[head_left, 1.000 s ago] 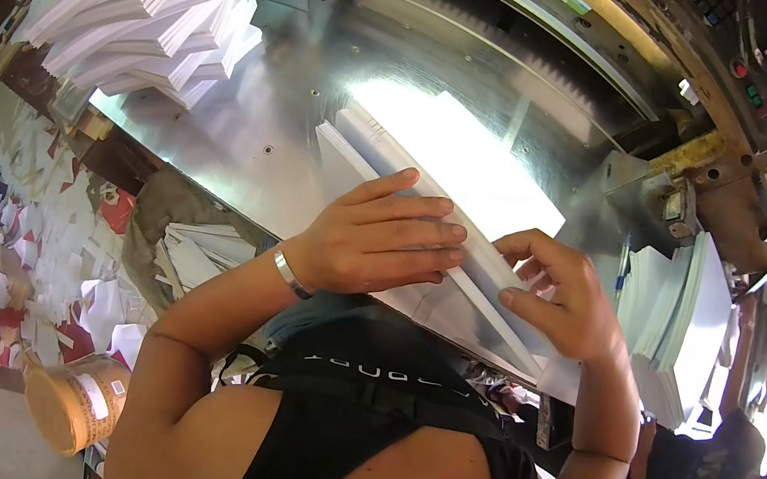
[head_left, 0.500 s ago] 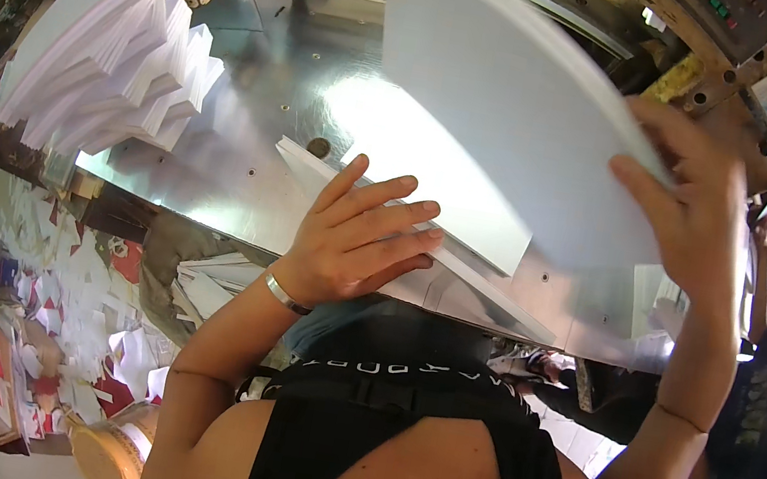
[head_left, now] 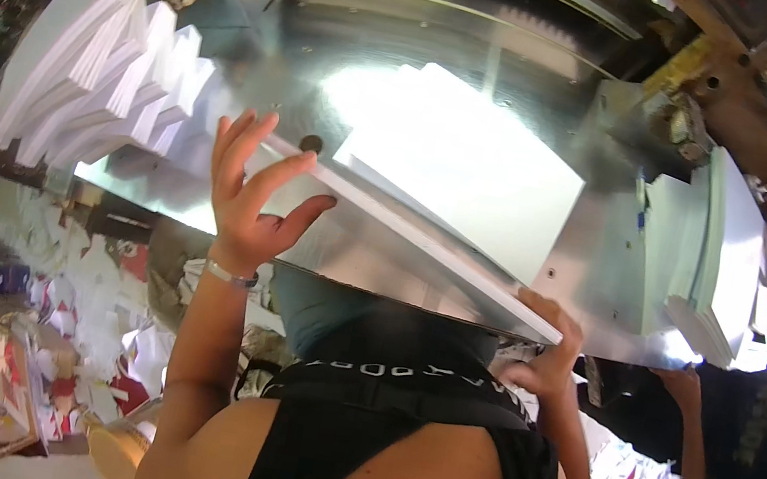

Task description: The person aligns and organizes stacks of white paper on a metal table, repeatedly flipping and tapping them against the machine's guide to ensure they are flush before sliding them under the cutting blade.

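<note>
A long, thin white bar or stack edge point(head_left: 406, 228) slants across the metal table point(head_left: 599, 286) near its front edge. My left hand point(head_left: 253, 198) is at its far left end, fingers spread and thumb apart, fingertips close to the bar. Around the bar's near right end curl the fingers of my right hand point(head_left: 549, 343), its thumb on the near side. Just behind the bar lies a flat white paper stack point(head_left: 485, 175), partly washed out by glare.
Several fanned paper stacks point(head_left: 89, 58) stand at the left. More paper stacks point(head_left: 721, 255) stand at the right, beside another person in dark clothing point(head_left: 750, 413). Machine housing point(head_left: 734, 85) borders the back. Paper scraps point(head_left: 71, 289) litter the lower left.
The white stack my right hand held raised is out of it; a larger stack now stands at right. My right hand came down to the bar's right end; my left moved left.
</note>
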`<state>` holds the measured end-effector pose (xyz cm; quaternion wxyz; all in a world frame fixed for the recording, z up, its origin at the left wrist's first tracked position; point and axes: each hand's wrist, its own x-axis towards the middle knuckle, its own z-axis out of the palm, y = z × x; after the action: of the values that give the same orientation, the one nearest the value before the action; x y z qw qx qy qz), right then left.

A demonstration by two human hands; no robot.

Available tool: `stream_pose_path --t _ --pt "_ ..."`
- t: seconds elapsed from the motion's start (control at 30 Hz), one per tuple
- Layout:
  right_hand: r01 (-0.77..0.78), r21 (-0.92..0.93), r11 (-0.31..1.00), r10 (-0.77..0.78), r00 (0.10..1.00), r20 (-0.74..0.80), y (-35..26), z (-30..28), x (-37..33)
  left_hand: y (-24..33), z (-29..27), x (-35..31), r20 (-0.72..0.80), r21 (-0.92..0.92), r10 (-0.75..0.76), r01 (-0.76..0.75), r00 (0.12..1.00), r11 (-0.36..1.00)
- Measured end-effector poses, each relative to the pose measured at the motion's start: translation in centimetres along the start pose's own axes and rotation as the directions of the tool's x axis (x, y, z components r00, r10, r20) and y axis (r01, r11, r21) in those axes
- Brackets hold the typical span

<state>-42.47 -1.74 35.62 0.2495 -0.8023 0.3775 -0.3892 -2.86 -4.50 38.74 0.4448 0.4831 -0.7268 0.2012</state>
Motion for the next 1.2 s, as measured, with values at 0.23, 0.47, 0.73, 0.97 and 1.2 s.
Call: stream_pose_path --t 0.23,0.47,0.73,0.97,1.2 --pt "-0.095 -0.023 0.995 0.091 0.986 -0.141 -0.8 3.4 -1.6 -1.6 0.9 -0.4 -0.018 -0.194 -0.120 0.114 0.993 0.974" --pt "-0.201 -0.014 0.980 0.199 0.978 -0.063 0.6 4.3 -3.1 -3.9 3.5 -6.6 0.436 -0.632 -0.536 0.670 0.723 0.389" --pt "-0.319 0.205 0.925 0.371 0.874 -0.313 0.8 2.8 0.1 -2.1 4.6 0.2 0.387 -0.483 -0.584 0.697 0.713 0.531" --pt "-0.358 0.411 0.839 0.479 0.844 -0.243 3.6 0.1 3.4 -3.6 10.1 5.0 0.538 -0.459 -0.464 0.706 0.704 0.539" --pt "-0.415 0.471 0.778 0.533 0.834 -0.145 8.0 3.2 4.6 -6.8 14.7 -0.6 0.665 -0.213 -0.423 0.700 0.615 0.682"
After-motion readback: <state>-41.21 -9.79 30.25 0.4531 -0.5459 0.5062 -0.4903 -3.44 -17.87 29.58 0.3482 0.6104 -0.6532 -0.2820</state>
